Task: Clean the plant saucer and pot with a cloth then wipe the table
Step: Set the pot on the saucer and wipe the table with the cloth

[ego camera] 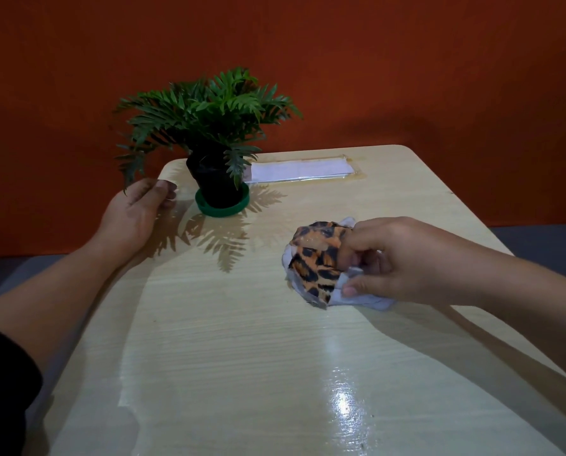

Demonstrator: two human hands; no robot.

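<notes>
A black pot [214,179] with a leafy green plant [206,110] stands in a green saucer [223,205] at the table's far left. My right hand [397,258] grips a bunched cloth [314,261], leopard-print and white, pressed on the light wooden table [229,340] right of centre. My left hand [138,212] rests on the table's left edge beside the saucer, fingers curled over the rim, holding nothing else.
A flat clear plastic sleeve with white paper [301,171] lies along the table's far edge behind the pot. An orange-red wall [406,77] rises behind the table. The tabletop is glossy, with a bright glare spot near the front right.
</notes>
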